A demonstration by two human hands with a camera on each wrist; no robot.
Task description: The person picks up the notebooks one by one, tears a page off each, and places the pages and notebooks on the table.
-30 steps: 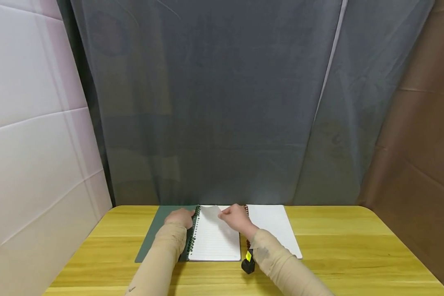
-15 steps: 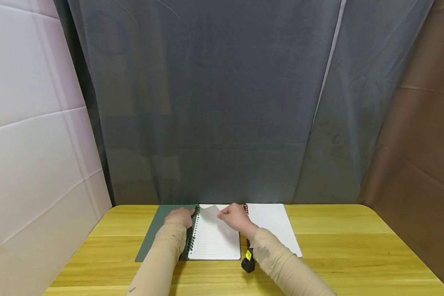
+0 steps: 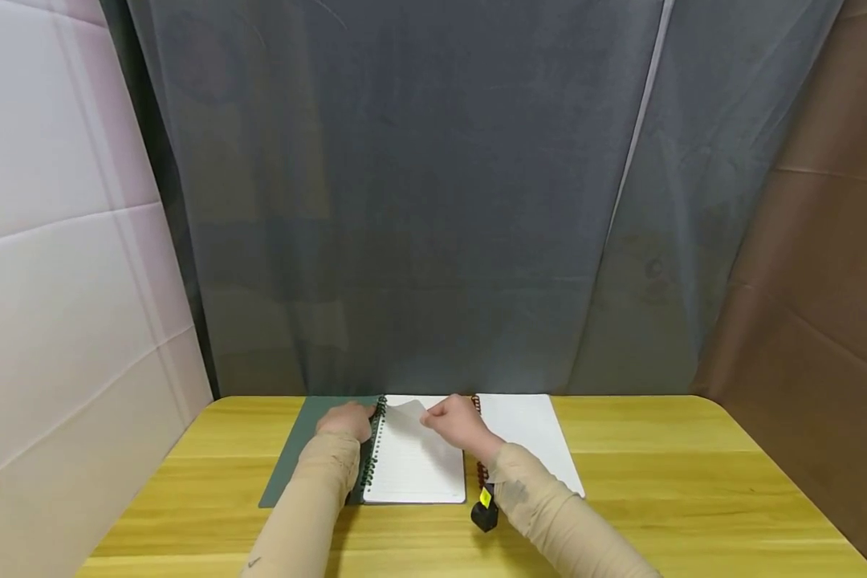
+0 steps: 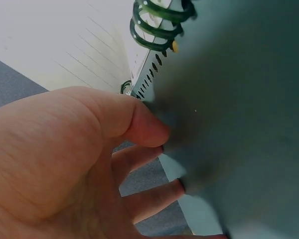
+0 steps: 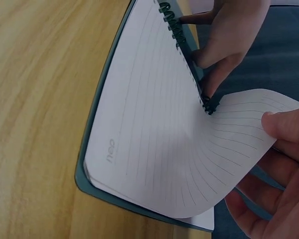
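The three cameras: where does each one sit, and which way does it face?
Head: worn on the head, looking forward and down at the table; both sleeves and hands show.
Left wrist: on the left wrist, close on the left hand pressing the green cover.
Right wrist: on the right wrist, facing the right hand pinching a lined page.
Both wrist views share the green rings.

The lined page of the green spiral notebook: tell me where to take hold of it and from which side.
Pinch the lined page at its free far corner, coming from the side away from the green spiral. That corner already curls up off the stack, where the right hand pinches it between thumb and fingers. The bound edge is fixed in the coils, and the left hand presses the green cover beside them.
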